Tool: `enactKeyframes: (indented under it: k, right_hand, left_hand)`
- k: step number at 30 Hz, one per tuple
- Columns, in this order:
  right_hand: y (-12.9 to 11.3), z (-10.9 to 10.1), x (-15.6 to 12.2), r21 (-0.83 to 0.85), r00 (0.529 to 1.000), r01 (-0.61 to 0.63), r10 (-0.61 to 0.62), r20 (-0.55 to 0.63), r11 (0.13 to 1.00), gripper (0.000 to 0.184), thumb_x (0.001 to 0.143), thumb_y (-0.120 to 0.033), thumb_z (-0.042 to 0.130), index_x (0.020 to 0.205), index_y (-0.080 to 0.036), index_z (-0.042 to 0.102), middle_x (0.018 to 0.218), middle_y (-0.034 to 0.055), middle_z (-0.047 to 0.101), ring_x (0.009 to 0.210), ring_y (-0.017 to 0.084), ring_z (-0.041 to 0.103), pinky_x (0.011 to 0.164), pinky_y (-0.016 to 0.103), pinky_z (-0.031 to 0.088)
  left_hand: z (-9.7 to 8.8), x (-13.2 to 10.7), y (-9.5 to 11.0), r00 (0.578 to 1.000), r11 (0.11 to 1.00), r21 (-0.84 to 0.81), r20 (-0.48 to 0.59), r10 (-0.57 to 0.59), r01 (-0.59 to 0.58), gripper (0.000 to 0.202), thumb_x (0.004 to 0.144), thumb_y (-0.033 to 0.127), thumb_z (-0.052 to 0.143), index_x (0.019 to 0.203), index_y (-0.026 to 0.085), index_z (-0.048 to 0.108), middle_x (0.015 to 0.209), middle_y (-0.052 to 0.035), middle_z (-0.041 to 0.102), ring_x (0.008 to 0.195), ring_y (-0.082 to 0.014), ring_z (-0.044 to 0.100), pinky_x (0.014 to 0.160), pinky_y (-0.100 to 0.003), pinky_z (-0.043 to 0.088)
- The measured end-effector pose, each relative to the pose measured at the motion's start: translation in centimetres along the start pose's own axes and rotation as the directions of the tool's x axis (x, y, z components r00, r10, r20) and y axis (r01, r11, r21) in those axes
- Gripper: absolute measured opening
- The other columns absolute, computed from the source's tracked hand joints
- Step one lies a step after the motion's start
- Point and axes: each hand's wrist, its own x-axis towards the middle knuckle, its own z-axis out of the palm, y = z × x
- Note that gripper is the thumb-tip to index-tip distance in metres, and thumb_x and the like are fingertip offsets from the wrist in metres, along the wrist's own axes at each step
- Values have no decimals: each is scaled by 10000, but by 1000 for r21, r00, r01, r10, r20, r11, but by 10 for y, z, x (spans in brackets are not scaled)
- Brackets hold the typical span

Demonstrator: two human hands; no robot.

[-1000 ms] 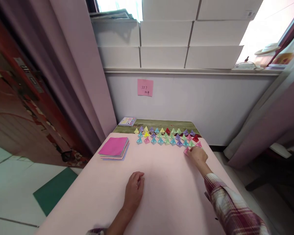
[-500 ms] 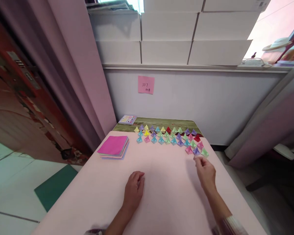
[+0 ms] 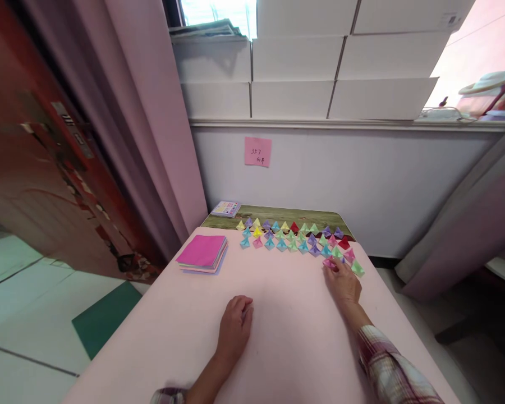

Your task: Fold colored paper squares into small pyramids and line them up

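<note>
Several small folded paper pieces (image 3: 292, 237) in many colours stand in rows at the far end of a pink table (image 3: 286, 331). My right hand (image 3: 343, 282) reaches to the right end of the rows, its fingertips closed on a pink folded piece (image 3: 328, 262). A green piece (image 3: 357, 269) lies just right of it. My left hand (image 3: 234, 328) rests on the table nearer to me, fingers curled loosely, holding nothing that I can see. A stack of coloured paper squares (image 3: 203, 253), magenta on top, lies at the far left.
A small pack of paper (image 3: 226, 209) lies on a wood-patterned ledge (image 3: 320, 216) behind the table. A pink note (image 3: 257, 151) sticks to the wall. White boxes (image 3: 294, 62) line the sill above. Curtains (image 3: 151, 112) hang on the left and right.
My right hand drew back from the rows half a second ago and has now moved forward again onto the pink piece. My left hand has stayed put. The camera shifted slightly.
</note>
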Motion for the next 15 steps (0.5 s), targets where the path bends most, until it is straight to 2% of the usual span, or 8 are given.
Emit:
enactKeyframes:
  k: [6, 15]
  right_hand:
    - [7, 8, -1, -42, 998, 56, -55, 14, 998, 229, 893, -356, 498, 961, -263, 696, 990, 22, 648, 782, 162, 560, 560, 252, 288]
    - [10, 12, 1, -37, 998, 38, -40, -46, 999, 255, 866, -381, 515, 937, -240, 716, 961, 40, 670, 724, 163, 560, 538, 258, 282]
  left_hand:
    - [0, 1, -1, 1000, 1000, 5, 7, -10, 10, 158, 880, 242, 453, 922, 215, 602, 951, -57, 628, 901, -208, 604, 809, -352, 505]
    - [0, 1, -1, 1000, 1000, -21, 23, -21, 21, 172, 884, 244, 445, 943, 211, 602, 969, -70, 623, 922, -217, 595, 829, -385, 502]
